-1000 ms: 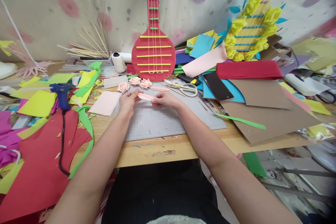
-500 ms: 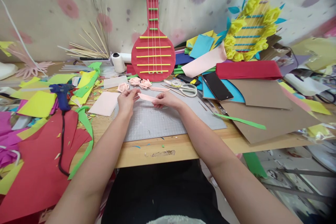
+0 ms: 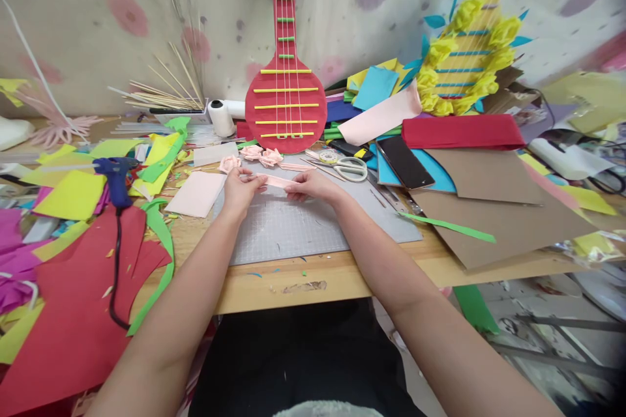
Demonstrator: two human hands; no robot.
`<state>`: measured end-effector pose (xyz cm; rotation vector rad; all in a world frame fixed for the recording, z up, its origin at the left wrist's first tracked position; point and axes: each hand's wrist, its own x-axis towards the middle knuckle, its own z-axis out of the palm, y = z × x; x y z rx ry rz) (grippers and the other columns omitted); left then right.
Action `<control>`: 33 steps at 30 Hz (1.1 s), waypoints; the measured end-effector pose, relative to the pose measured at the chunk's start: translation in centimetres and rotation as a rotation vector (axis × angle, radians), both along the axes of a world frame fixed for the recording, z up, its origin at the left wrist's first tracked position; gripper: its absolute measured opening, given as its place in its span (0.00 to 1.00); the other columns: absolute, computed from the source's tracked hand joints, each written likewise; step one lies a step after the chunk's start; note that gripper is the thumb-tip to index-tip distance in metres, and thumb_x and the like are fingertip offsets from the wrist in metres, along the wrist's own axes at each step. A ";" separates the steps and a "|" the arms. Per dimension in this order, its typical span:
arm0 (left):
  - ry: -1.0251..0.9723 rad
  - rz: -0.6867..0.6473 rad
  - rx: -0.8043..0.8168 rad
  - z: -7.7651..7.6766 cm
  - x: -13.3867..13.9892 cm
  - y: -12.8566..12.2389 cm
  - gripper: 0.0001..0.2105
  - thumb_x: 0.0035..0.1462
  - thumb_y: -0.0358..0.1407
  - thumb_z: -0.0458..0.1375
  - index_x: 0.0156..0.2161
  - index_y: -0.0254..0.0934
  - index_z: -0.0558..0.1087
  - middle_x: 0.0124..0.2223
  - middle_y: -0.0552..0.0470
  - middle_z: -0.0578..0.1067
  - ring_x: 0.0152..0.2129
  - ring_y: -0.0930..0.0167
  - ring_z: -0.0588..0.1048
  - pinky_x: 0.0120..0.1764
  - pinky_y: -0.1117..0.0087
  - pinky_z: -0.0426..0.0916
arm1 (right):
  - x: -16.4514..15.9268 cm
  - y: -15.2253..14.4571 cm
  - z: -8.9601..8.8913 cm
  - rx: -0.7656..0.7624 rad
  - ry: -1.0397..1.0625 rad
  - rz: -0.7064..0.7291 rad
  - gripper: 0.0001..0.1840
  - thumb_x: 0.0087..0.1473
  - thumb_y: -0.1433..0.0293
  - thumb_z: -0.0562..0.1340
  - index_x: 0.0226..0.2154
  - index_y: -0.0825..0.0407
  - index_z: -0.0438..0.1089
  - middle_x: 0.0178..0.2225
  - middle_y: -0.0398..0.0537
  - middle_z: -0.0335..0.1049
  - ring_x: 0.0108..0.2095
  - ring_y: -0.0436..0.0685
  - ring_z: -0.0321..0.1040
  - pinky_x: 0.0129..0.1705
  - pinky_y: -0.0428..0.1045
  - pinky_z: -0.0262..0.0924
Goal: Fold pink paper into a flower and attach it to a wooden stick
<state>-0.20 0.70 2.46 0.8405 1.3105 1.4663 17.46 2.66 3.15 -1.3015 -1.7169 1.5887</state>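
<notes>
At the grey cutting mat's [image 3: 293,231] left side, the left hand [image 3: 239,193] pinches one end of a pink paper strip [image 3: 275,180]; it spans above the mat, probably light, soft, easily creased; the right hand [image 3: 313,187] pinches the other end, seemingly safest.

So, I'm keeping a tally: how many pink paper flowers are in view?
3: one left flower beyond the left hand, a middle flower, and a right flower near the red instrument. The hand could hide more.

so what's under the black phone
Blue paper shows on both sides of the phone; whatever lies directly beneath it is covered and can't be seen.
</notes>
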 end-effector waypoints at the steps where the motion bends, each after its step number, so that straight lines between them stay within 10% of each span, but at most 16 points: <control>1: -0.003 0.025 -0.002 0.0 0.0 0.0 0.18 0.34 0.24 0.64 0.29 0.36 0.60 0.19 0.60 0.70 0.18 0.75 0.73 0.26 0.71 0.72 | 0.1 0.1 -0.1 0.017 0.009 -0.001 0.08 0.45 0.68 0.65 0.24 0.58 0.72 0.23 0.46 0.72 0.21 0.45 0.64 0.23 0.41 0.59; 33: -0.062 0.064 -0.060 -0.7 0.1 0.3 0.17 0.39 0.24 0.62 0.32 0.37 0.57 0.23 0.57 0.71 0.21 0.73 0.75 0.24 0.73 0.70 | 3.4 1.2 0.3 -0.004 0.061 -0.238 0.10 0.49 0.64 0.61 0.31 0.55 0.69 0.37 0.51 0.73 0.30 0.46 0.68 0.22 0.39 0.54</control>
